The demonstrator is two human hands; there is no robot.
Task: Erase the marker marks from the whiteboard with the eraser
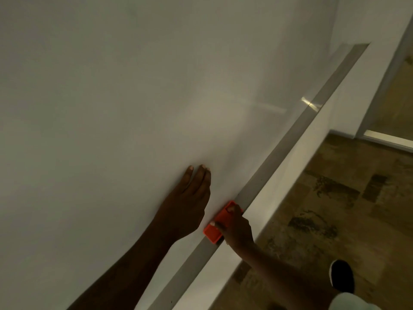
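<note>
The whiteboard (125, 90) fills most of the view, tilted, and I see no marker marks on its surface. My left hand (188, 198) lies flat against the board near its lower edge, fingers together and pointing up. My right hand (237, 229) grips an orange eraser (213, 231), which sits at the board's bottom edge against the grey metal tray rail (297, 128). The eraser's right part is hidden under my fingers.
Below the rail runs a white wall strip (288, 175). A brown patterned floor (335, 198) lies to the right, with my black shoe (342, 276) on it. A glass door frame (388, 139) stands at far right.
</note>
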